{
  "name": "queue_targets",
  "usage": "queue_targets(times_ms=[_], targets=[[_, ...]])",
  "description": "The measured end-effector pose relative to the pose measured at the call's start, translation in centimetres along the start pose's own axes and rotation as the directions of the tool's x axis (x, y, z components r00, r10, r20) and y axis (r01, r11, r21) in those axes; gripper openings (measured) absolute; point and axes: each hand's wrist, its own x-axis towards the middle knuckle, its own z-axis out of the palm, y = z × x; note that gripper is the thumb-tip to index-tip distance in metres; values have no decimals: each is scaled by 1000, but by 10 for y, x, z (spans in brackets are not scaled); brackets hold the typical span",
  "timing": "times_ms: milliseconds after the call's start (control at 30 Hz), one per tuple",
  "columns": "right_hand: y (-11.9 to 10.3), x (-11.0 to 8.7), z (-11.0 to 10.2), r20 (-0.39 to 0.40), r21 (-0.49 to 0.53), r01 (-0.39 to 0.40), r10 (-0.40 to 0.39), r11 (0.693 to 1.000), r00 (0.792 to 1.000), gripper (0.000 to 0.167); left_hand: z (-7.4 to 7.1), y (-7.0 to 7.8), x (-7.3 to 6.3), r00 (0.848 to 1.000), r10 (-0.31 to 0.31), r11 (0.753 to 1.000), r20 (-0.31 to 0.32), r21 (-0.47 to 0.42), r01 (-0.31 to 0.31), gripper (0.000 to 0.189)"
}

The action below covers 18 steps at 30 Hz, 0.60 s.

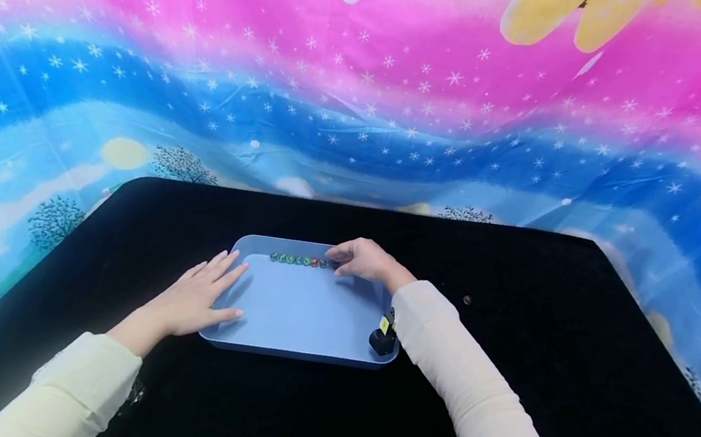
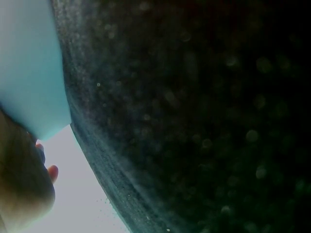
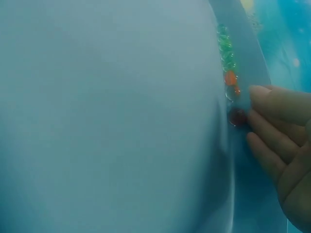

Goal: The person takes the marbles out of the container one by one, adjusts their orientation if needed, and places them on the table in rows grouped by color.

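Observation:
A light blue tray (image 1: 304, 316) lies on the black tabletop. Along its far wall runs a row of green glass marbles (image 1: 290, 259), with an orange-red marble (image 3: 230, 77) and a clear one near the row's right end. Just past that end is a dark red marble (image 3: 237, 117). My right hand (image 1: 366, 260) reaches over the far wall, its fingertips right beside or touching this dark red marble, not curled round it. Fingers spread, my left hand (image 1: 200, 296) rests at the tray's left rim; only part of it shows in the left wrist view.
A single marble (image 1: 467, 299) lies on the black cloth (image 1: 541, 332) right of the tray. A small black device (image 1: 382, 341) with a yellow tag hangs by the right cuff, over the tray's near right corner. Behind the table hangs a pink and blue printed backdrop (image 1: 366, 102).

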Motion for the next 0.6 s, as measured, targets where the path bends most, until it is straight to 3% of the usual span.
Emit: queue_targets(times_ms=[167, 333, 600], targets=[[-2, 0, 1, 11, -103, 10, -9, 995, 1000, 37, -1, 1, 1, 1000, -4, 1000, 14, -3, 4, 76], [-5, -1, 3, 12, -247, 44, -43, 968, 999, 34, -1, 1, 0, 1000, -4, 1000, 15, 8, 4, 77], [-4, -2, 5, 18, -300, 16, -11, 954, 1000, 30, -1, 1, 1, 1000, -3, 1000, 15, 10, 3, 76]])
